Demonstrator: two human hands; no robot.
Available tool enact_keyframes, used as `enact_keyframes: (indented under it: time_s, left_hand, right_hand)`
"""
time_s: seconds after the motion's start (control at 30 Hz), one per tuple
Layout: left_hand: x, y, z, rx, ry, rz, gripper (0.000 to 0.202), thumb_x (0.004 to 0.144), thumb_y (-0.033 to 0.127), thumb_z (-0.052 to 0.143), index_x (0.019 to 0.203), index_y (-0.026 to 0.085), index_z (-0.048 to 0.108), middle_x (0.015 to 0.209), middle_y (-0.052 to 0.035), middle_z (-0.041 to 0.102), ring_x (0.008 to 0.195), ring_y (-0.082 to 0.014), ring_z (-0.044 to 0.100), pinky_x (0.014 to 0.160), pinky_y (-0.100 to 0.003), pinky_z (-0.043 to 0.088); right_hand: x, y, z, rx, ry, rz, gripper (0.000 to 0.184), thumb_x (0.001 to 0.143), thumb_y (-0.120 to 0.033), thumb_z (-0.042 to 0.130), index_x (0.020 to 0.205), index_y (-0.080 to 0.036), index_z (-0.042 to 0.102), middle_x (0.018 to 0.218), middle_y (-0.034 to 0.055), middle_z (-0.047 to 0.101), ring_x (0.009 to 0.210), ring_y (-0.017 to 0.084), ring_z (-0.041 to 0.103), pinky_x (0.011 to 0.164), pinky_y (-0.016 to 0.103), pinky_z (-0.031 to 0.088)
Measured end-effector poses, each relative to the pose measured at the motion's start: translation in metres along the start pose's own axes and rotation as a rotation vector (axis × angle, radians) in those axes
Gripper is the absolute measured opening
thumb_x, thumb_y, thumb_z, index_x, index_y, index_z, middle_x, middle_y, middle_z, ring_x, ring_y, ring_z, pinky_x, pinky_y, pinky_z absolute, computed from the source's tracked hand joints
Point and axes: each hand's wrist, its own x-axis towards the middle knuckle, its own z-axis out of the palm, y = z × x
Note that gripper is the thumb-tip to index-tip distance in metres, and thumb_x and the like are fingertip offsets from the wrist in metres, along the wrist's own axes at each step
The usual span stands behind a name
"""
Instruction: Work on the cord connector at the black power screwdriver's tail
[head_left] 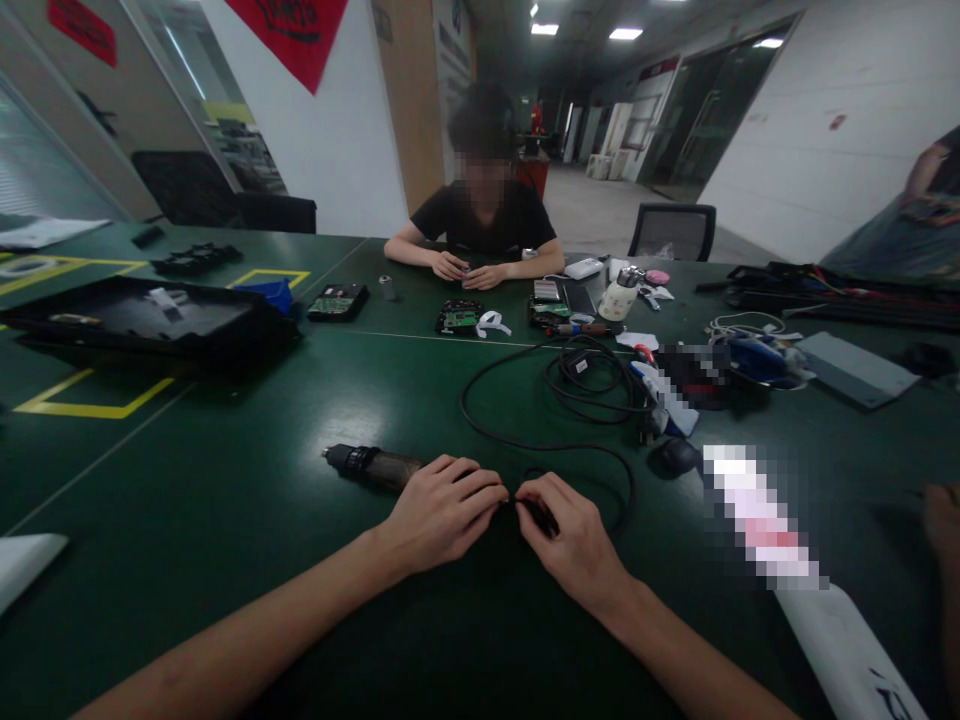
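Observation:
An electric screwdriver (379, 468) with a black nose and brownish body lies on the green table, its tip pointing left. My left hand (450, 510) is closed over its rear end, hiding that part. Just to the right, my right hand (574, 535) pinches the dark end of a black cable (632, 490), mostly covered by the fingers. The fingertips of both hands almost meet, with a small dark piece between them; whether plug and screwdriver are joined cannot be made out. From there the cable loops back to a coil beyond my hands.
Across the table (360, 390) sits a person (480, 220) handling a small item. Circuit board assemblies (459, 317) lie before them. A large black tray (150, 320) stands at left. Tools and a white bottle (619, 298) crowd the right; a white long object (847, 640) lies near my right arm.

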Motion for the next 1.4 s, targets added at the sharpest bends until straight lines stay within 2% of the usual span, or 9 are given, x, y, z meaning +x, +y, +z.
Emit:
enact_keyframes:
  time_s: [0.1,0.27,0.47,0.6,0.73,0.9,1.03,1.2,1.4]
  left_hand:
    - [0.0007,0.0011,0.0008,0.028,0.019,-0.048,0.019,0.103,0.033,0.054,0.116,0.024,0.065,0.115,-0.0021,0.072,0.102,-0.0201,0.065,0.089,-0.038,0.046]
    - [0.001,0.0019,0.0012,-0.009,-0.001,-0.026,0.026,0.101,0.035,0.057,0.123,0.025,0.064,0.119,-0.002,0.071,0.106,-0.021,0.064,0.091,-0.038,0.046]
    - [0.0008,0.0015,0.0016,0.008,0.014,-0.067,0.022,0.102,0.038,0.056,0.117,0.023,0.064,0.115,-0.0024,0.072,0.101,-0.0212,0.065,0.089,-0.039,0.045]
    - [0.0011,0.001,0.0002,-0.024,-0.012,-0.016,0.024,0.101,0.033,0.056,0.123,0.026,0.063,0.121,-0.0015,0.071,0.107,-0.0212,0.064,0.091,-0.038,0.045]
    - [0.0019,0.0,0.0,0.013,0.014,-0.06,0.022,0.103,0.038,0.055,0.116,0.023,0.065,0.114,-0.0022,0.072,0.101,-0.0204,0.065,0.088,-0.038,0.045]
    - [0.0028,-0.0005,-0.0009,-0.024,-0.019,-0.003,0.026,0.102,0.033,0.054,0.125,0.026,0.063,0.121,-0.0017,0.071,0.106,-0.0204,0.064,0.088,-0.038,0.045]
    - [0.0032,0.0008,0.0014,0.002,0.018,-0.076,0.02,0.103,0.037,0.054,0.114,0.024,0.065,0.114,-0.0014,0.072,0.1,-0.0205,0.065,0.087,-0.039,0.044]
    - [0.0025,0.0004,0.0019,-0.019,-0.009,-0.027,0.025,0.101,0.034,0.056,0.124,0.027,0.064,0.121,-0.0019,0.071,0.106,-0.0213,0.064,0.089,-0.039,0.045]
    - [0.0028,-0.0005,0.0017,0.005,-0.015,-0.068,0.022,0.101,0.035,0.057,0.12,0.026,0.064,0.117,-0.0016,0.072,0.103,-0.0209,0.065,0.089,-0.039,0.046]
  right_hand:
    - [-0.0005,0.0007,0.0003,-0.002,-0.004,-0.003,0.011,0.1,-0.017,0.057,0.105,-0.024,0.063,0.099,0.0048,0.065,0.089,0.02,0.066,0.074,0.031,0.055]
    - [-0.0016,0.0035,0.0025,0.001,-0.003,-0.004,0.012,0.099,-0.015,0.058,0.106,-0.023,0.063,0.1,0.005,0.064,0.091,0.021,0.065,0.074,0.031,0.053]
    - [-0.0023,0.0051,0.0037,0.016,-0.014,0.004,0.012,0.1,-0.014,0.057,0.106,-0.023,0.062,0.103,0.0051,0.064,0.092,0.021,0.065,0.074,0.031,0.052]
    - [-0.0019,0.0051,0.0036,0.021,-0.011,0.016,0.012,0.1,-0.015,0.057,0.105,-0.024,0.062,0.102,0.0046,0.064,0.091,0.021,0.065,0.073,0.031,0.052]
    - [-0.0012,0.0041,0.0029,0.025,-0.016,0.014,0.012,0.1,-0.014,0.057,0.105,-0.024,0.062,0.102,0.0044,0.064,0.091,0.02,0.064,0.074,0.031,0.051]
    - [-0.0008,0.0035,0.0023,0.019,-0.011,0.011,0.011,0.101,-0.015,0.056,0.105,-0.023,0.061,0.101,0.0047,0.063,0.089,0.02,0.063,0.074,0.031,0.051]
    - [-0.0008,0.0034,0.002,0.013,-0.013,0.013,0.012,0.1,-0.014,0.057,0.106,-0.024,0.062,0.101,0.0045,0.063,0.091,0.021,0.064,0.074,0.031,0.051]
    - [-0.0013,0.0042,0.0028,0.019,-0.011,0.027,0.012,0.1,-0.014,0.056,0.106,-0.023,0.062,0.101,0.0046,0.063,0.092,0.021,0.064,0.077,0.032,0.052]
    - [-0.001,0.0052,0.0036,0.03,-0.012,0.026,0.012,0.1,-0.014,0.057,0.105,-0.024,0.061,0.101,0.0049,0.064,0.092,0.021,0.064,0.075,0.032,0.052]
